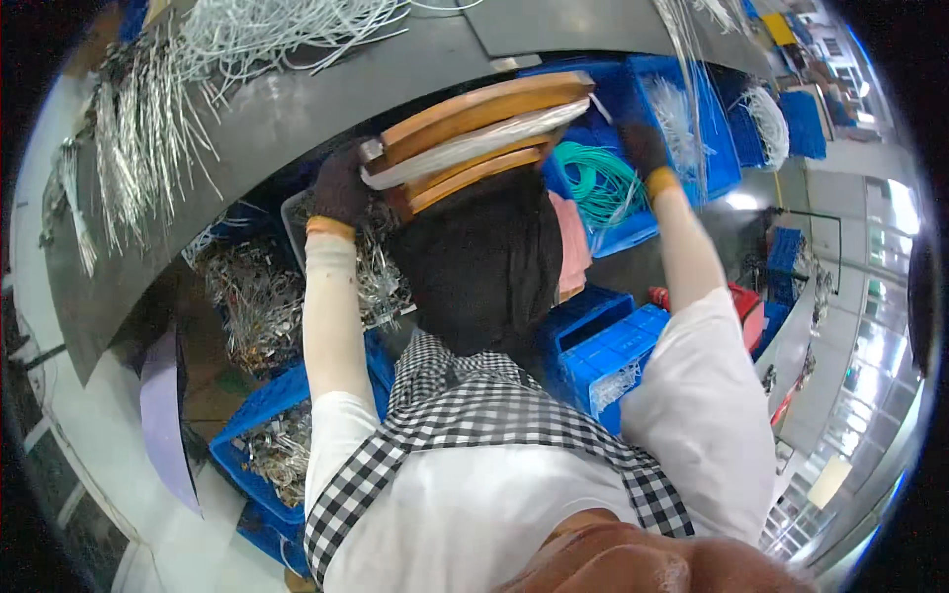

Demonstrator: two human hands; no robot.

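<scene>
A wooden chair or stool with curved slats (pixel 484 111) stands in front of me. A pale, shiny strip is wrapped along the slats, and black cloth (pixel 484 257) hangs below them. My left hand (pixel 341 188), in a dark glove with an orange cuff, is closed at the left end of the slats. My right hand (pixel 645 148), gloved the same way, is apart from the right end, above a blue bin (pixel 633 235) with coiled green cable (pixel 596 183). Its fingers are dark and blurred.
A grey worktop (pixel 287 109) curves across the far side, carrying white cables (pixel 287 30) and silvery strands (pixel 138 148). Metal-ended cable bundles (pixel 252 306) lie at left. Blue crates (pixel 613 351) stand at right, another blue crate (pixel 237 425) at lower left. Pink cloth (pixel 570 242) hangs beside the black cloth.
</scene>
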